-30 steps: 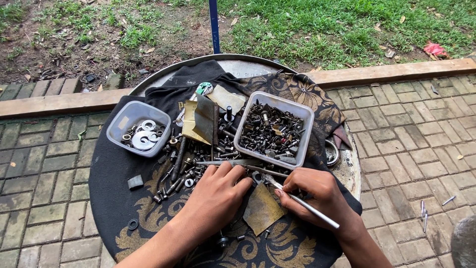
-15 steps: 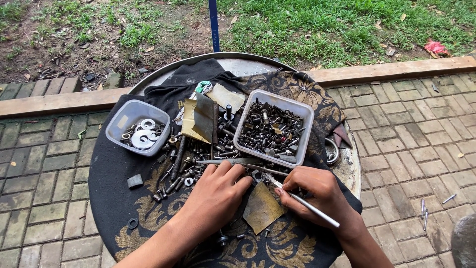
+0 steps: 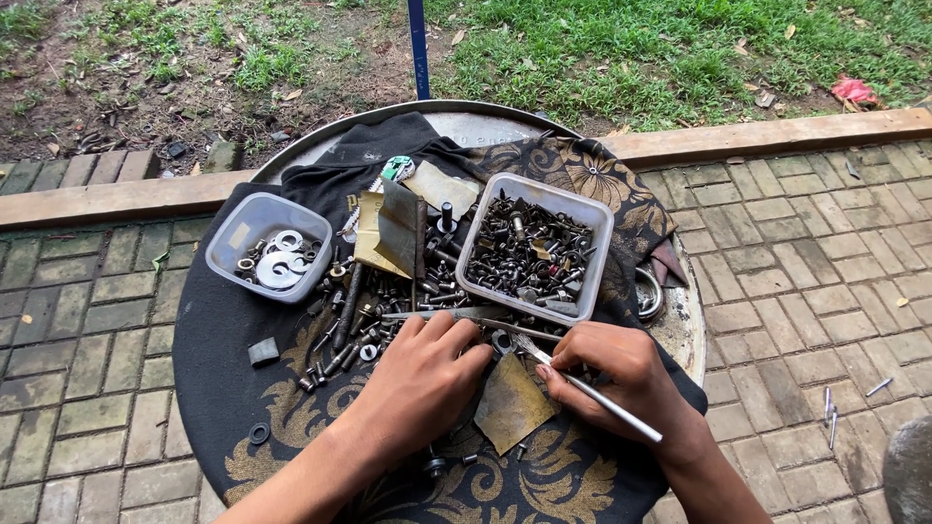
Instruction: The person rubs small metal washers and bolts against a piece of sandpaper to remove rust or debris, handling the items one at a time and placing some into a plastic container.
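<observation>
I see my left hand (image 3: 422, 374) lying knuckles-up, fingers curled, on the loose bolts (image 3: 364, 325) spread over the dark cloth (image 3: 218, 388) on the round worktop (image 3: 485, 124); whether it holds anything I cannot tell. My right hand (image 3: 621, 378) pinches a thin metal rod (image 3: 602, 398) just below the full tub of hardware (image 3: 534, 247).

Thin silver rod (image 3: 602, 396) slants through right hand (image 3: 621, 374), tip toward the bolt pile; loose dark bolts & nuts (image 3: 374, 320) under/ahead of left hand (image 3: 427, 374) fingertips, scattered flat.
</observation>
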